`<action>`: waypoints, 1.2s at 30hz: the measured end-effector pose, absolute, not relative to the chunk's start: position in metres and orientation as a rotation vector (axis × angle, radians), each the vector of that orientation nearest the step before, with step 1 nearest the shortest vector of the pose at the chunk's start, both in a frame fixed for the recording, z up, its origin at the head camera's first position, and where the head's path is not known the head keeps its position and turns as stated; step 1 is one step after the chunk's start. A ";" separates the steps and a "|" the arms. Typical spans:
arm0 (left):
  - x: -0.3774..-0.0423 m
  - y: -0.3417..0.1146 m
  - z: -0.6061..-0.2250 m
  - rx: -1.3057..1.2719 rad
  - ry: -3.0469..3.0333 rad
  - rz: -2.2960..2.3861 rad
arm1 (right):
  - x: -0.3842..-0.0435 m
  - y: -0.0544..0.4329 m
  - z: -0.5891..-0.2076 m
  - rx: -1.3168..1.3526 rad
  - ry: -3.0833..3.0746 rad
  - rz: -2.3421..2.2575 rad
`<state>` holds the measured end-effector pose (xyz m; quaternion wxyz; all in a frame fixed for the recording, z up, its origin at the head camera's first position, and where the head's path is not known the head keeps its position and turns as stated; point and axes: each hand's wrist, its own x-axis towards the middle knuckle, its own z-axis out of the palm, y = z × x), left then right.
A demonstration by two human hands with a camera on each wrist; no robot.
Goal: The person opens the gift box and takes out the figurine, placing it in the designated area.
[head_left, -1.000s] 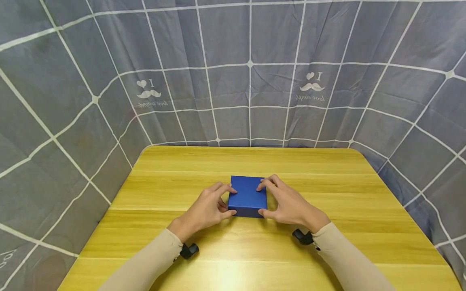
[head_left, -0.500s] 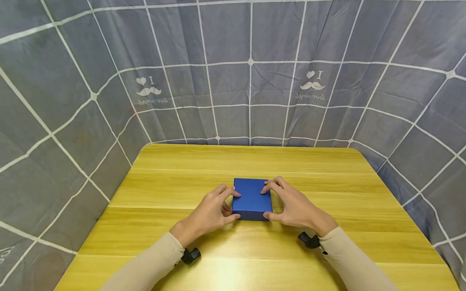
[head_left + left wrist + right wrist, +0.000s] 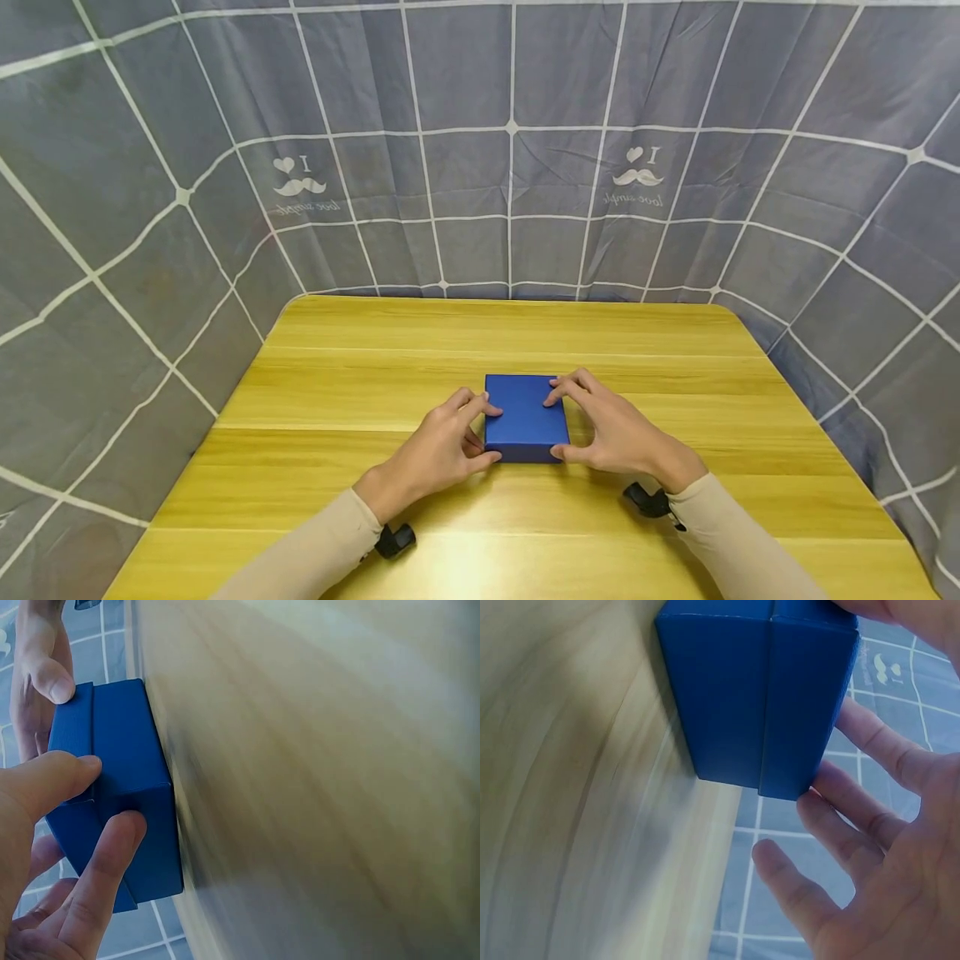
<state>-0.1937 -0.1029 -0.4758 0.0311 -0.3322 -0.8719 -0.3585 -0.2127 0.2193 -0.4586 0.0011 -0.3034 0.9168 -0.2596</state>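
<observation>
A square blue lidded box (image 3: 527, 421) sits on the wooden table between both hands. Its lid seam shows as a ridge running round the sides in the left wrist view. My left hand (image 3: 442, 442) holds the box's left end, thumb at the front corner and index finger bent onto the lid. In the left wrist view, one more fingertip (image 3: 129, 825) presses the side wall below the seam. On the other end, my right hand (image 3: 618, 425) grips with its thumb at the front corner and fingers over the lid's right edge. The box's inside is hidden.
The yellow wood-grain table (image 3: 420, 342) stretches out around the box. A grey curtain (image 3: 465, 167) with white grid lines stands along the back and both sides. Black wrist-worn cameras (image 3: 394, 542) hang under the beige sleeves (image 3: 307, 550).
The box and both hands have shifted slightly toward the person and to the right. The hold on the box looks the same, and the lid stays on.
</observation>
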 end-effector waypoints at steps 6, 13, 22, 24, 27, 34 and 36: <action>-0.191 -0.099 -0.476 -1.047 -2.677 -1.100 | -0.211 0.224 -0.460 -0.959 2.879 -0.830; -0.190 -0.097 -0.475 -1.050 -2.682 -1.089 | -0.210 0.227 -0.461 -0.958 2.863 -0.859; -0.190 -0.099 -0.475 -1.037 -2.676 -1.078 | -0.210 0.227 -0.462 -0.955 2.847 -0.889; -0.190 -0.100 -0.476 -1.037 -2.668 -1.092 | -0.210 0.226 -0.462 -0.953 2.846 -0.891; -0.191 -0.101 -0.478 -1.044 -2.655 -1.123 | -0.209 0.225 -0.462 -0.948 2.844 -0.896; -0.192 -0.102 -0.481 -1.060 -2.640 -1.183 | -0.207 0.224 -0.464 -0.938 2.853 -0.906; -0.193 -0.102 -0.480 -1.058 -2.641 -1.192 | -0.207 0.224 -0.464 -0.939 2.862 -0.903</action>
